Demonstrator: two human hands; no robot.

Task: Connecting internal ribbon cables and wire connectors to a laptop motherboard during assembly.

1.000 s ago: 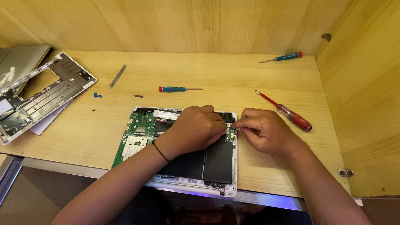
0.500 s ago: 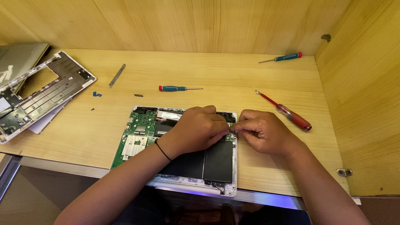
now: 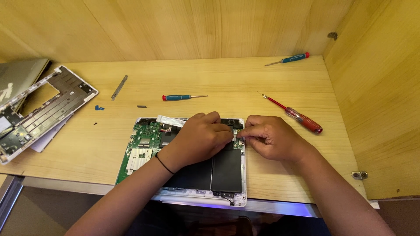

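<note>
A pale wooden desk (image 3: pixel 210 83) fills the frame, boxed in by a wooden back wall across the top and a wooden side panel (image 3: pixel 376 100) at the right, which carries small metal fittings near its upper and lower edges. At centre, near the desk's front edge, lies an opened laptop (image 3: pixel 183 164) in a white shell, with a green board (image 3: pixel 142 146) on its left side and black battery cells (image 3: pixel 218 170) along its lower half. The left hand (image 3: pixel 199 137), a thin black band on its wrist, rests curled over the middle of the laptop, fingertips pressing down near the upper right corner. The right hand (image 3: pixel 271 137) meets it there, fingers pinched on a small part at the laptop's right edge; the part itself is too small to make out. At far left sits a detached grey cover (image 3: pixel 43 113). A metal strip (image 3: pixel 119 87) lies at upper left, a blue screwdriver (image 3: pixel 181 97) above the laptop, another blue one (image 3: pixel 291 58) at upper right, and a red screwdriver (image 3: pixel 297 116) just beyond the right hand.
</note>
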